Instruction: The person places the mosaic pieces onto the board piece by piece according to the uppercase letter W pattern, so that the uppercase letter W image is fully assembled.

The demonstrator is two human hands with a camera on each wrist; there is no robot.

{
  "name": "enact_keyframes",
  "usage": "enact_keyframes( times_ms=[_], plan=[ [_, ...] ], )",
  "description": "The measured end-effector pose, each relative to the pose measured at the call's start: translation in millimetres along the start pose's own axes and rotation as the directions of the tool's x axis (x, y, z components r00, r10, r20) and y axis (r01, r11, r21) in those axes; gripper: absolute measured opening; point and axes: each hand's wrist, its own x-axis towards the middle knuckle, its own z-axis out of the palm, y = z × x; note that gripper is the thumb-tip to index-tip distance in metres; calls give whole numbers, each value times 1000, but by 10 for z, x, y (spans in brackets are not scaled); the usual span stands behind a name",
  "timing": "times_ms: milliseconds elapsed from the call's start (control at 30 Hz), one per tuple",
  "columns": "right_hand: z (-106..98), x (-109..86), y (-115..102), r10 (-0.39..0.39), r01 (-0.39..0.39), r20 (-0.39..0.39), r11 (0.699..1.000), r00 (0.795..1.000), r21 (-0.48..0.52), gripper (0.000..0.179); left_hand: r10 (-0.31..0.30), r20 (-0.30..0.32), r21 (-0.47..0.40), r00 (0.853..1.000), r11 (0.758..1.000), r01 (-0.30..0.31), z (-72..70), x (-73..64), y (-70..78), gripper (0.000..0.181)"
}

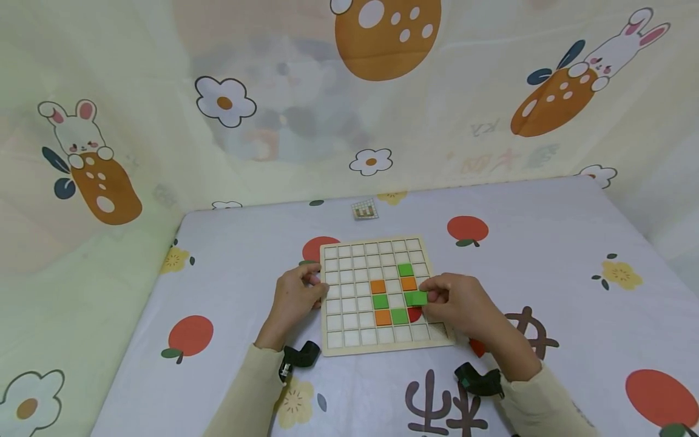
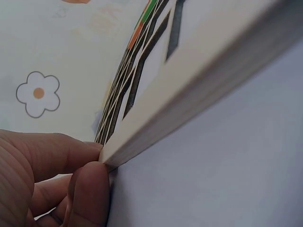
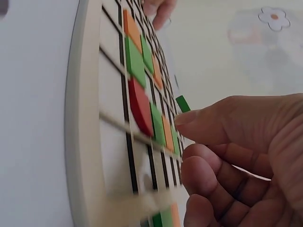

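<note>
A wooden grid board [image 1: 349, 352] lies on the table with green, orange and red tiles in some of its squares. My left hand [image 1: 295, 297] holds the board's left edge between thumb and finger, also seen close up in the left wrist view. Over the right part of the board, my right hand [image 1: 461, 303] pinches a green tile [image 3: 182, 103] between thumb and fingers. Close below that tile, a green tile [image 3: 157, 125] sits in the grid. The red tile [image 3: 141, 109], with a curved edge, is beside it, and an orange tile [image 1: 408, 283] lies farther back.
A small card with a grid pattern [image 1: 364, 210] lies behind the board. More orange and green pieces [image 3: 163, 218] show past the board's rim near my right hand. Patterned cloth [image 1: 546, 230] covers the table, and a curtain [image 1: 295, 176] hangs behind it.
</note>
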Motion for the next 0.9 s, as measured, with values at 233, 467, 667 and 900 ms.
enact_keyframes(
  times_ms=[233, 467, 667, 900],
  plan=[
    [163, 57, -124, -62, 61, 37, 998, 997, 20, 26, 7, -5, 2, 1000, 1000, -7, 0, -2, -2, 39],
    [304, 64, -188, -98, 96, 67, 995, 993, 32, 24, -3, 0, -7, 1000, 1000, 3, 2, -1, -2, 39],
    [379, 81, -238, -133, 131, 78, 991, 988, 21, 23, 0, -2, -8, 1000, 1000, 0, 3, 6, -12, 39],
    [444, 103, -294, -139, 136, 102, 990, 985, 32, 21, -3, 0, -10, 1000, 1000, 3, -4, 9, -1, 39]
  ],
)
